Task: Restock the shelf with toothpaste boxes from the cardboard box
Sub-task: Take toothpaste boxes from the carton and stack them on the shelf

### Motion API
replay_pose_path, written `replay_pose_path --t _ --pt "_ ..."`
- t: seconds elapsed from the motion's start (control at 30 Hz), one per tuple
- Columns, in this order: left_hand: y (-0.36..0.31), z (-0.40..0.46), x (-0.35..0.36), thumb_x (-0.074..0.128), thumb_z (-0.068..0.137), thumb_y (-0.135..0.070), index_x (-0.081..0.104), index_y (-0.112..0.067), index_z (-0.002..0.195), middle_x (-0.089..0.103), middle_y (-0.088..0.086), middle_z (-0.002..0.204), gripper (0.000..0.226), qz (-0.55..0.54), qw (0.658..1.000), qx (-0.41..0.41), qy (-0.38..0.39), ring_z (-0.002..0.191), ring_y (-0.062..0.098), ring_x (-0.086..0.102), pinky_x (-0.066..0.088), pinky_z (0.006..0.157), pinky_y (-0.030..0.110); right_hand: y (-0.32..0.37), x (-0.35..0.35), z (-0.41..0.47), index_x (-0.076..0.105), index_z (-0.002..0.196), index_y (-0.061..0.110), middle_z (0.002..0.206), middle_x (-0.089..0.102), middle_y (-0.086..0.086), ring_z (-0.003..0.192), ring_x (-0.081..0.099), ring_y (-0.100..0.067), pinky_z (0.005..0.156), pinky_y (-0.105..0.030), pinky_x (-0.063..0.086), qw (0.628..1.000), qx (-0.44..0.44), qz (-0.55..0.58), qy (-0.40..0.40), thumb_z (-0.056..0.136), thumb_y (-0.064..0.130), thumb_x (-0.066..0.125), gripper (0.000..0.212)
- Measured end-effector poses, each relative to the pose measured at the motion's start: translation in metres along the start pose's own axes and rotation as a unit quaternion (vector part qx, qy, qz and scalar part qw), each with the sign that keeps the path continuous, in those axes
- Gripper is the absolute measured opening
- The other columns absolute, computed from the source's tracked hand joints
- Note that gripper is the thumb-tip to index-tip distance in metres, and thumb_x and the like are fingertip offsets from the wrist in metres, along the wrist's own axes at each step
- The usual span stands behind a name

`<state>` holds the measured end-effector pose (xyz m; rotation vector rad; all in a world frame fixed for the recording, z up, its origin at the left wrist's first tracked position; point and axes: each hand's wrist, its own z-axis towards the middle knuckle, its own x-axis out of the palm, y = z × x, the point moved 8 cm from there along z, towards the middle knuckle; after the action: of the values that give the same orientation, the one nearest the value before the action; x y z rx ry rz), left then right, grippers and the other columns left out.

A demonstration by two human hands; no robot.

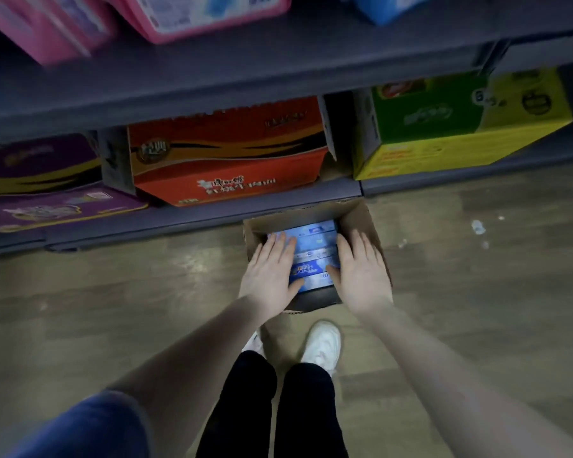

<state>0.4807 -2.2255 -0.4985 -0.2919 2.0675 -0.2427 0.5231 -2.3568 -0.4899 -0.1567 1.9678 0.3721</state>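
Note:
An open brown cardboard box (pixel 353 211) stands on the floor against the base of the shelf (pixel 192 219). Inside it lie several blue toothpaste boxes (pixel 315 244), stacked flat side by side. Both my hands are down in the box. My left hand (pixel 270 269) lies on the left end of the stack with straight fingers, its thumb across the nearest toothpaste box. My right hand (pixel 361 272) lies on the right end in the same way, thumb touching the blue boxes. The stack's ends are hidden under my palms.
The bottom shelf holds a red carton (pixel 225 153), a green and yellow carton (pixel 457 127) and purple packs (pixel 43 183). Pink packs (pixel 192 14) sit on the upper shelf board (pixel 212 74). My legs and white shoes (pixel 323 345) are just behind the box on the wooden floor.

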Motion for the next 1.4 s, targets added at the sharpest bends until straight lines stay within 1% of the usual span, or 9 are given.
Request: replay_pose_path --t 0.17,0.33,0.73,0.87,1.03,1.13,1.2,1.27,1.4 --pt "0.016 0.035 0.063 0.045 0.091 -0.051 -0.008 -0.019 0.149 -0.01 0.003 0.157 0.085 0.011 0.999 -0.023 0.045 0.144 0.021 -0.01 -0.005 0.116 0.037 -0.021 0.073 0.031 0.0 0.149 0.015 0.157 -0.006 -0.012 0.145 -0.002 -0.028 0.117 -0.04 0.005 0.991 -0.024 -0.069 0.114 0.095 0.045 0.039 0.074" --pt "0.035 0.075 0.123 0.049 0.087 -0.056 -0.016 -0.02 0.147 -0.017 0.005 0.156 0.095 0.025 0.994 -0.043 0.1 0.143 0.024 -0.016 -0.005 0.115 0.043 -0.037 0.129 0.063 -0.014 0.148 0.017 0.154 -0.02 -0.014 0.144 -0.014 -0.028 0.117 -0.04 0.0 0.975 -0.024 -0.116 0.187 0.091 0.054 0.043 0.089" --pt "0.071 0.155 0.195 0.06 0.087 -0.03 -0.015 -0.016 0.147 -0.014 0.007 0.156 0.097 0.102 0.983 -0.112 0.106 0.144 0.022 -0.01 0.0 0.117 0.044 -0.054 0.206 0.135 -0.021 0.145 0.015 0.154 -0.018 -0.016 0.144 -0.009 -0.032 0.118 -0.043 0.005 0.955 -0.032 -0.185 0.231 0.086 0.051 0.055 0.102" --pt "0.074 0.164 0.206 0.046 0.093 -0.021 0.001 -0.007 0.147 0.015 0.011 0.153 0.072 0.11 0.985 -0.129 0.034 0.143 0.026 0.009 0.006 0.117 0.042 -0.055 0.221 0.151 -0.017 0.146 0.013 0.155 -0.007 -0.017 0.144 -0.001 -0.03 0.116 -0.041 0.012 0.96 -0.037 -0.198 0.196 0.091 0.04 0.051 0.092" --pt "0.088 0.179 0.217 0.056 0.088 -0.018 0.007 -0.011 0.147 0.023 0.007 0.149 0.077 0.085 0.983 -0.161 0.03 0.14 0.025 0.018 0.014 0.115 0.04 -0.059 0.24 0.162 -0.011 0.148 0.016 0.155 -0.001 -0.014 0.144 0.003 -0.031 0.114 -0.042 0.017 0.963 -0.017 -0.174 0.203 0.089 0.036 0.057 0.092" --pt "0.089 0.187 0.212 0.071 0.074 -0.027 0.044 -0.018 0.135 0.053 0.002 0.122 0.067 0.126 0.976 -0.17 -0.046 0.11 0.019 0.053 0.042 0.094 0.028 -0.061 0.242 0.165 -0.003 0.149 0.017 0.153 0.005 -0.017 0.139 0.015 -0.033 0.107 -0.039 0.028 0.971 -0.005 -0.16 0.179 0.087 0.03 0.059 0.089" --pt "0.089 0.19 0.206 0.084 0.043 -0.036 0.069 -0.023 0.096 0.063 -0.006 0.085 0.057 0.156 0.968 -0.184 -0.074 0.074 0.011 0.06 0.046 0.065 0.019 -0.059 0.241 0.165 0.0 0.149 0.018 0.151 0.008 -0.02 0.131 0.028 -0.034 0.103 -0.035 0.033 0.975 -0.006 -0.16 0.156 0.088 0.024 0.058 0.084" --pt "0.087 0.193 0.205 0.084 0.034 -0.032 0.07 -0.022 0.074 0.06 -0.008 0.07 0.043 0.144 0.97 -0.178 -0.077 0.061 0.01 0.057 0.042 0.053 0.018 -0.061 0.242 0.163 0.001 0.149 0.017 0.152 0.005 -0.019 0.126 0.034 -0.031 0.102 -0.032 0.033 0.98 0.011 -0.128 0.155 0.088 0.018 0.057 0.083" --pt "0.086 0.188 0.196 0.077 0.048 -0.026 0.068 -0.024 0.07 0.06 -0.007 0.068 0.024 0.146 0.968 -0.184 -0.083 0.062 0.012 0.057 0.041 0.053 0.019 -0.062 0.234 0.167 0.017 0.144 0.011 0.144 0.02 -0.017 0.124 0.037 -0.03 0.099 -0.032 0.036 0.986 0.026 -0.108 0.121 0.088 0.014 0.058 0.069"
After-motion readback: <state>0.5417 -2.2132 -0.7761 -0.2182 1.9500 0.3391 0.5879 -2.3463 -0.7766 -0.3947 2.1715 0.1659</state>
